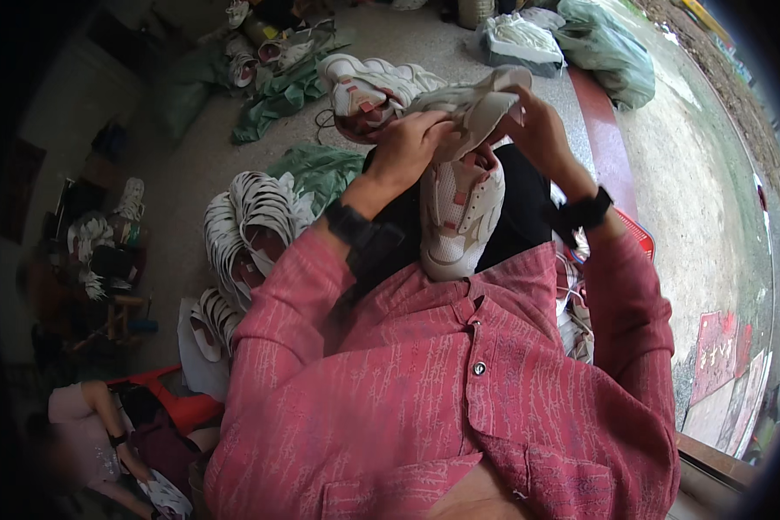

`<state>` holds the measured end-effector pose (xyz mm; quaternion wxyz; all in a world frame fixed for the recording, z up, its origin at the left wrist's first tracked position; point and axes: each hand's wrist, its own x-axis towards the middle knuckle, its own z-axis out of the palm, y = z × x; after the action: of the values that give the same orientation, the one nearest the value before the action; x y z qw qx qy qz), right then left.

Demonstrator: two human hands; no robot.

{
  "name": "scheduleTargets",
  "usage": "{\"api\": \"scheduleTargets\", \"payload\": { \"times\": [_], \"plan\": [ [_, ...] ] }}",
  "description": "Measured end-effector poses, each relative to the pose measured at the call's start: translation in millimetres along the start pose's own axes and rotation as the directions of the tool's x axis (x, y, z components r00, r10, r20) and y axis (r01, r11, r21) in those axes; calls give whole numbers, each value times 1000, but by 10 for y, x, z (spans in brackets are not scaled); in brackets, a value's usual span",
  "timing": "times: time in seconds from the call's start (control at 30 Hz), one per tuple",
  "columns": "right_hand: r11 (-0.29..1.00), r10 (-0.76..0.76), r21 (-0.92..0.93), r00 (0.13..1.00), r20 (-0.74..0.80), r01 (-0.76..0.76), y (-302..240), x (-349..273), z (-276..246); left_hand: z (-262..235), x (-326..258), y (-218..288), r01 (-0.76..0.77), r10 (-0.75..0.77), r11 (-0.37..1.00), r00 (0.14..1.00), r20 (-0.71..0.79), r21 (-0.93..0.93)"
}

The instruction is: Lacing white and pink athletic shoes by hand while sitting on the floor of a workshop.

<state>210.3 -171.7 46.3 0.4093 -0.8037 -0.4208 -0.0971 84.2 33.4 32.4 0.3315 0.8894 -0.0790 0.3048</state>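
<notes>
Above my lap, both hands grip a cream-white shoe upper (pixel 481 104). My left hand (pixel 412 147) is closed on its left side, fingers curled over the edge. My right hand (pixel 537 130) pinches the other end, with the thumb and some fingers partly hidden behind the material. Just below it, a second white sneaker upper (pixel 461 217) with a pinkish lining and tag rests between my thighs, toe toward me. The held piece covers its far end. A row of similar sneaker uppers (pixel 364 91) lies just beyond my left hand.
Nested stacks of white uppers (pixel 256 212) stand to my left beside a green sack (pixel 316 169). A red basket (pixel 637 236) is by my right forearm. Filled bags (pixel 611 56) and a box (pixel 522 43) sit far right. Another person (pixel 104 433) works at lower left.
</notes>
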Motion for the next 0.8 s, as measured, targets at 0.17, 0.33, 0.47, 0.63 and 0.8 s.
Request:
{"api": "scheduleTargets", "payload": {
  "times": [0.17,0.33,0.47,0.63,0.8],
  "plan": [
    [978,-64,-199,998,-30,57,124,703,73,-157,254,-179,226,-222,974,934,280,17],
    [951,229,-165,953,-200,-263,1249,884,155,-174,220,-202,337,-177,884,883,434,-325],
    [804,479,436,875,-71,-405,1129,704,378,-117,-299,-235,160,-69,970,901,429,-181],
    [868,201,433,969,140,-243,636,279,-71,-107,-422,-208,135,-77,988,858,508,-79],
    [991,-120,-108,895,-430,81,-265,-562,-187,-95,-406,-330,276,-163,947,851,498,-162]
  ]
}}
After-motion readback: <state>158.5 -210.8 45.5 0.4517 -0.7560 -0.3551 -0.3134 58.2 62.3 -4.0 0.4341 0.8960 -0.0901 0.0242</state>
